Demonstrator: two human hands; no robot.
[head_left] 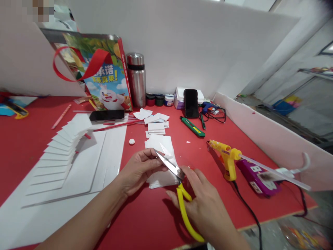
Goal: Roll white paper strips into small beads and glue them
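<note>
L hand: fingers bent, thumb and fingertips pinch the left edge of a white piece, just at the blades.
R hand: closed around the yellow handles of the scissors, back of hand up.
Scissors: blades a bit open, tips point up-left over the white piece, touching or nearly; cannot tell exactly.
White piece: top of a small pile of same pieces, on the red table, centre, betw. both hands.
More pieces: loose, behind the pile.
Board: white, w/ strips laid like steps, left of L hand.
Glue gun: yellow, stands right of R hand, near but apart; nozzle points left.
Power strip: purple, just beside the gun.
Cutter: green, lies behind the gun.
Phone: flat, dark, at the far end of the board.
Flask: steel, upright at the back wall, next to a printed bag.
</note>
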